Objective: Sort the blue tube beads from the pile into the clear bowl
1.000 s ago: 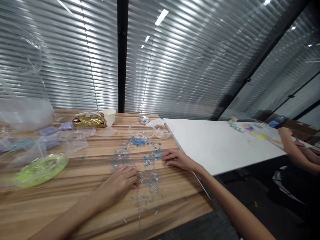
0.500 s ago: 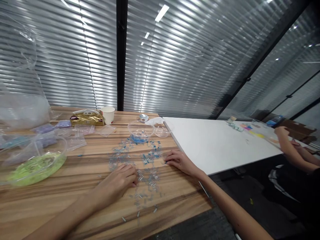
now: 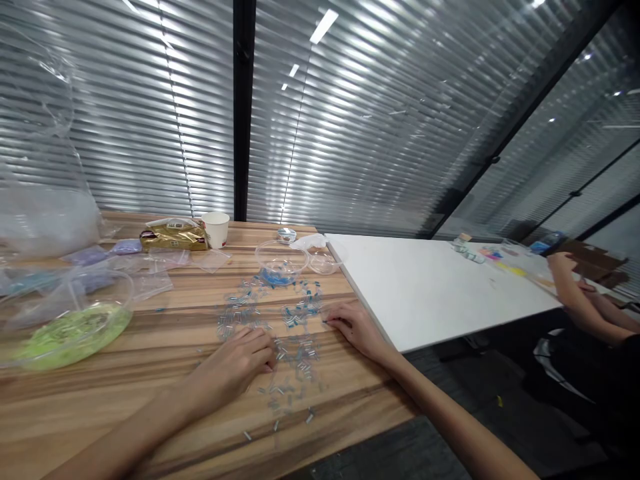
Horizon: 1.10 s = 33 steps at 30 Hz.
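Small clear tube-shaped pieces (image 3: 303,367) lie scattered over the wooden table, and blue ones (image 3: 293,317) are mixed in among those farther back. My right hand (image 3: 357,327) rests at the right side of this spread. Its thumb and fingers pinch a small blue tube-shaped piece (image 3: 325,321). At the left edge of the clear pieces lies my left hand (image 3: 245,357), back up, fingers curled together and thumb close beneath them. Whatever may be between those fingertips is hidden. Behind the spread, a round clear plastic container (image 3: 283,260) stands beside more blue pieces.
On the left stands a clear tub of green pieces (image 3: 80,337), near small plastic bags (image 3: 150,283). A gold packet (image 3: 173,235) and paper cup (image 3: 216,230) stand farther back. A white table (image 3: 420,287) adjoins at right, where another person's arm (image 3: 575,287) reaches over it.
My right hand has shifted slightly left and toward the pieces, still pinching the small blue one. My left hand stays in place.
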### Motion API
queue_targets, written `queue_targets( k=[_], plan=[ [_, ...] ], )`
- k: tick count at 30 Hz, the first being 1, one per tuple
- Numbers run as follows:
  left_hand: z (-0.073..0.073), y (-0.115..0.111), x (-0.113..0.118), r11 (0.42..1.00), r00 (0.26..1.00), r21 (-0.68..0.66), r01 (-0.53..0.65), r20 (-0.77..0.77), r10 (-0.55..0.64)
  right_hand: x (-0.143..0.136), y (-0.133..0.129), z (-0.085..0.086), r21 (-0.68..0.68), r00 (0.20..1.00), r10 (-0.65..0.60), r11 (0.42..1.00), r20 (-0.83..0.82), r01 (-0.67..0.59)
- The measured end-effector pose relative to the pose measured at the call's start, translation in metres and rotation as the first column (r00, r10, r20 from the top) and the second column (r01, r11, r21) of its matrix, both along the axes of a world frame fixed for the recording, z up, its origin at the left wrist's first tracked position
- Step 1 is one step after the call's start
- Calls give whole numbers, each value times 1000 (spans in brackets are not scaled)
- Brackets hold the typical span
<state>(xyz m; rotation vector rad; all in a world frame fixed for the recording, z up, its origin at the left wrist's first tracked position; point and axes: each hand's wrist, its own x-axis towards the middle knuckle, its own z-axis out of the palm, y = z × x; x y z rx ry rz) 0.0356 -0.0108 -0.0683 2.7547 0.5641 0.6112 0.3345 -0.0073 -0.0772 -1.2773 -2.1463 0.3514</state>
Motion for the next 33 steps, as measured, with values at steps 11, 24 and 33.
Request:
queue_targets(
  k=[11,24,33],
  plan=[
    [-1,0,0,1000,1000,1,-1,6,1,-8,-6,-12,90,994,-43,995,98,34],
    [-3,-2,0,998,999,41,-38,-13,38,-4,-11,-16,131,989,-56,991,140,37],
    [-3,-3,1,998,1000,57,-28,-7,28,4,-15,-19,153,976,-65,988,206,33]
  ],
)
